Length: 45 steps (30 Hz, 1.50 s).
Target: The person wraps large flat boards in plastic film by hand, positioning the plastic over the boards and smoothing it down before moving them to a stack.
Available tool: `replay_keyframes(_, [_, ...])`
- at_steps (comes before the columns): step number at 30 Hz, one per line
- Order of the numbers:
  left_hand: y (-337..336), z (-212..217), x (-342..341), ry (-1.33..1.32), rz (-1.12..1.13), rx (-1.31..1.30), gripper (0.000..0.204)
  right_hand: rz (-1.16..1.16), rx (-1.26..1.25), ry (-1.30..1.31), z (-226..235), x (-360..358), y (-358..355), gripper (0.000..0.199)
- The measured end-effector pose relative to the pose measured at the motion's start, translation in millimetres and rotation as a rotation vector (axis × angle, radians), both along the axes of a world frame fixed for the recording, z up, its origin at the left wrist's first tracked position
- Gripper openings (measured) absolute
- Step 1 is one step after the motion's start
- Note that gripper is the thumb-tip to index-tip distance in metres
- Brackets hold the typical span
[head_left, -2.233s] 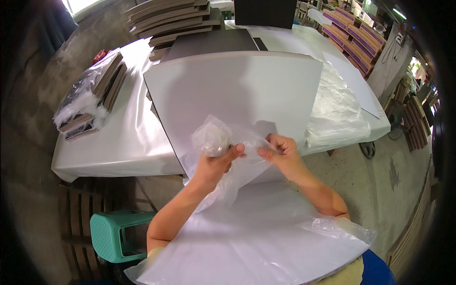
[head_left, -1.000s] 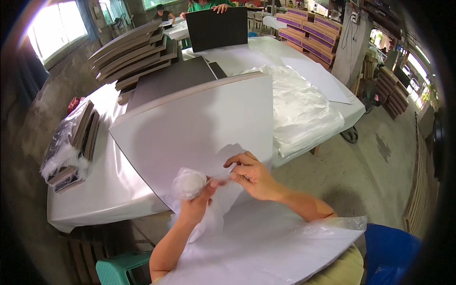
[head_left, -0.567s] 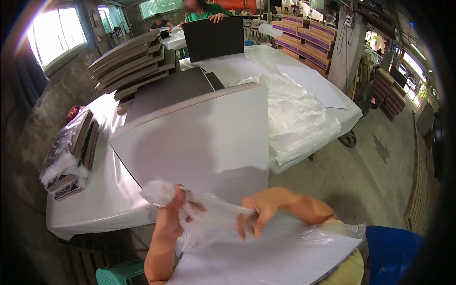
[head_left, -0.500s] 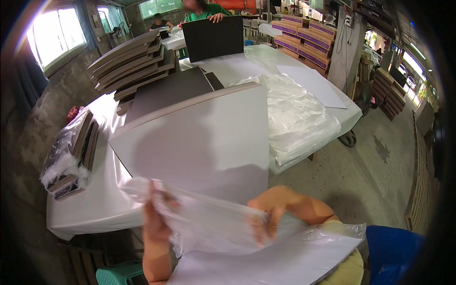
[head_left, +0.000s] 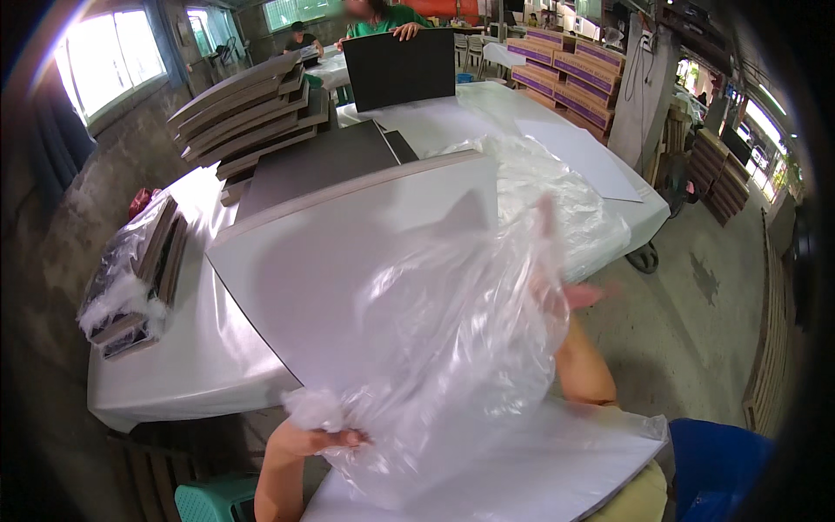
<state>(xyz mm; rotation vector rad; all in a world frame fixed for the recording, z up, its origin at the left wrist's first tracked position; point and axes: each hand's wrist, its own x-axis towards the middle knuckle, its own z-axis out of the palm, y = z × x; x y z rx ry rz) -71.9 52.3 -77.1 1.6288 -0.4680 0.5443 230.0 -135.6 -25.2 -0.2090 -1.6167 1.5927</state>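
A person stands at a long white-covered table [head_left: 174, 365] with a clear plastic bag [head_left: 452, 348] billowing open between both hands; the left hand [head_left: 317, 435] is closed on a bunched corner of the bag low in the view, fingers curled tight around the crumpled film; the right hand [head_left: 570, 291] is raised higher and to the right, seen only blurred through the plastic, so whether it grips the bag or merely rests against it cannot be told; the bag hangs in the air above the near edge of a large white panel [head_left: 348, 261] that lies flat on the table, with a dark panel [head_left: 322, 165] partly tucked beneath its far side; another white sheet [head_left: 522, 470] lies across the person's lap, just under the bag; a heap of loose clear plastic [head_left: 583, 209] sits on the table to the right of the white panel; at the table's left edge lies a bundle of dark boards in plastic wrap [head_left: 135, 270]; a tilted stack of brown boards [head_left: 248, 109] rises at the far left; at the far end another person in a green shirt [head_left: 383, 17] holds an upright black board [head_left: 409, 68]; a teal stool [head_left: 213, 503] stands beside the left forearm.
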Motion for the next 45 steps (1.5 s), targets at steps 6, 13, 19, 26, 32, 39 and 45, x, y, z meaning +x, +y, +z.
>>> replay_keyframes(6, [26,22,-54,-0.176,0.862,-0.923,0.06,0.055,0.003,0.001,-11,-1,14,0.041])
replay_keyframes(13, [-11,-8,-16,-0.03,0.775,-0.802,0.058,0.019,-0.078,0.005,-10,-1,6,0.056])
replay_keyframes(19, [44,43,-55,-0.496,0.77,-0.875,0.056,0.018,0.026,-0.347,-30,-12,28,0.065])
replay_keyframes(26, [-7,17,2,-0.166,0.688,-0.763,0.055,-1.807,0.324,0.338,27,53,-7,0.047])
replay_keyframes(32, [-1,6,-3,-0.055,0.95,-0.919,0.053,-0.652,-0.018,0.685,-17,48,-11,0.051])
replay_keyframes(39, [18,44,3,-0.44,1.037,-0.859,0.052,-0.95,-0.251,0.245,-44,53,-30,0.067])
replay_keyframes(45, [36,40,-18,0.235,0.514,-0.059,0.063,-1.262,-0.338,0.301,-9,101,-11,0.084])
